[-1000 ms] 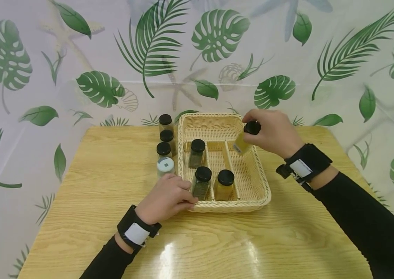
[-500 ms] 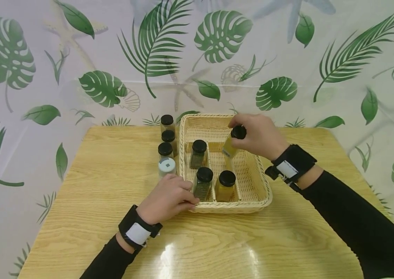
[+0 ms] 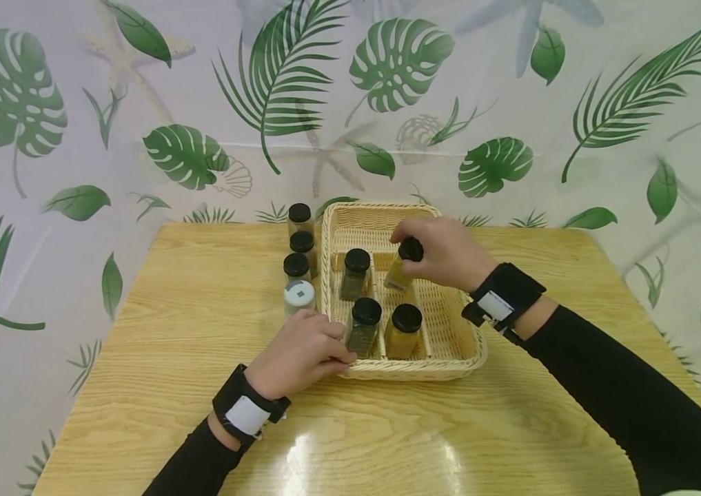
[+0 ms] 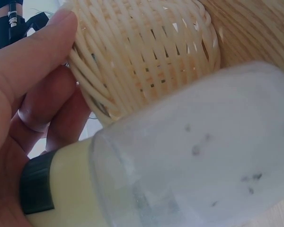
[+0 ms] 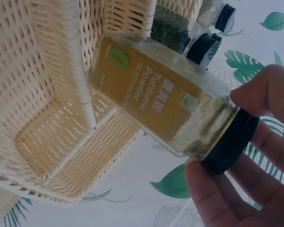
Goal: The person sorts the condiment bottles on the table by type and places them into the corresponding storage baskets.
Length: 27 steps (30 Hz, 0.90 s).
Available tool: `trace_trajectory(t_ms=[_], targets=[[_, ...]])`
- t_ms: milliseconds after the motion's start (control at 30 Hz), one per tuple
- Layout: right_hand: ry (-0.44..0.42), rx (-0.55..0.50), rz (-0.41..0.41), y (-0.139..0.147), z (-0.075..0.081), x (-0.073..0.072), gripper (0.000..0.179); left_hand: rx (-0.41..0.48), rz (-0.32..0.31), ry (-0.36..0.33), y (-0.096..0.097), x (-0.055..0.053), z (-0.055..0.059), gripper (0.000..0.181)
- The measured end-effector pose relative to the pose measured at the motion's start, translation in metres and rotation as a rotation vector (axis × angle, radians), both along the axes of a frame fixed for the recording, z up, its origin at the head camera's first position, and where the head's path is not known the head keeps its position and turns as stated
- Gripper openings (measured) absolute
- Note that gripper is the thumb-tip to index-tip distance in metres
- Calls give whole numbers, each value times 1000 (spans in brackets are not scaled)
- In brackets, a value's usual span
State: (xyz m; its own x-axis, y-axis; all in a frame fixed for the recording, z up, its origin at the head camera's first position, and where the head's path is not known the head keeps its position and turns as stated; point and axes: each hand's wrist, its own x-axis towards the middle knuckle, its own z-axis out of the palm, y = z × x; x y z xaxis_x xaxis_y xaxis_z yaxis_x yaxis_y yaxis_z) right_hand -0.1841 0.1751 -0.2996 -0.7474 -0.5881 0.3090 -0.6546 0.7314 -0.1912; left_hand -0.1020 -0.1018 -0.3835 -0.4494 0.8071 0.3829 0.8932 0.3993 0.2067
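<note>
My right hand pinches the black cap of a turmeric powder jar between thumb and fingers. The jar is tilted, its base low over the middle column of the divided wicker basket. My left hand grips the basket's front left rim, thumb on one side and curled fingers on the other in the left wrist view. Within the basket, two jars of green herbs stand in the left column, and a yellow spice jar stands at the front of the middle column.
Left of the basket, several jars line up on the wooden table: black-capped ones behind, and a white-topped jar nearest my left hand. A leaf-print cloth hangs behind the table.
My right hand has carried the turmeric jar leftward and a little down, from the basket's right column to over the middle column. The left hand keeps its grip on the rim.
</note>
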Motion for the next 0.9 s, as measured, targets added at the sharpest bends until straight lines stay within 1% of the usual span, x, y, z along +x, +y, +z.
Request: trace_trajectory(t_ms=[267,533,900], targets=[[-29,22,51,-5,-6,-5,33,-7,3,17,-2,-1,-2,11],[-69,29,72,-7,-13,-10,35,-6,3,15,-1,-1,-1,11],[-78,44,112,-10,-22,-20,37,-15,0,19,-2,-3,-1,11]])
